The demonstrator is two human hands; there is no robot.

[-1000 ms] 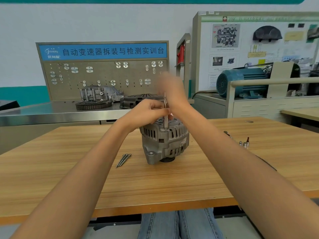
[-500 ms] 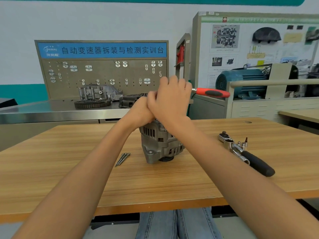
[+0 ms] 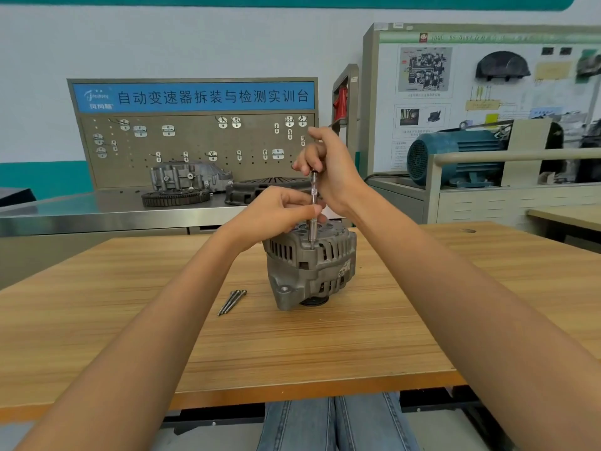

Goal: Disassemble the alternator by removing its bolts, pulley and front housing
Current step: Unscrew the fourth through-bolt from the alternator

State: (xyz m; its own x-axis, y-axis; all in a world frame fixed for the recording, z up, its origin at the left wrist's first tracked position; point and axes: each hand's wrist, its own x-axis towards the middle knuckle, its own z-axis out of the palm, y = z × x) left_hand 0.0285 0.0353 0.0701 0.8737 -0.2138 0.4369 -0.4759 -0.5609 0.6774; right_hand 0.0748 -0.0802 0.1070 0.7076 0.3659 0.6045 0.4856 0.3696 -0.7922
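Observation:
A grey alternator (image 3: 312, 271) stands upright on the wooden table (image 3: 130, 336), its dark pulley (image 3: 313, 301) underneath. A thin metal driver shaft (image 3: 313, 196) stands vertically with its tip in the top edge of the housing. My left hand (image 3: 276, 216) pinches the shaft just above the alternator. My right hand (image 3: 328, 170) grips the tool's upper end, hiding its handle. Three long loose bolts (image 3: 231, 302) lie on the table left of the alternator.
A steel bench behind the table carries a gearbox casting (image 3: 185, 180), a toothed ring (image 3: 175, 198) and a dark ribbed cover (image 3: 260, 188) below a pegboard (image 3: 195, 141). A blue electric motor (image 3: 455, 157) sits on a cabinet at the right.
My right hand swung the red-handled tool and now sits upright over the shaft, with the handle hidden. My right forearm now covers the ratchet lying on the table's right side.

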